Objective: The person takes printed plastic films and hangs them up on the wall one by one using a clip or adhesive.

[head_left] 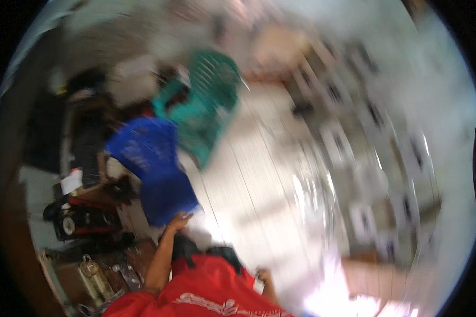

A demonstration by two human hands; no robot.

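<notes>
Reaching forward, the left hand (179,221) is laid with loosely spread fingers on the blue plastic chair (153,166); the right hand (262,274), apparently curled, is held back, empty.

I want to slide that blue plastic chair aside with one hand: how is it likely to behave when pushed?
The blue plastic chair looks like thin moulded plastic, so probably light and stiff. The floor seems smooth and shiny, so it would likely slide easily. The left hand touches its lower edge; a push high on the back might tip it. Blur limits certainty.
</notes>
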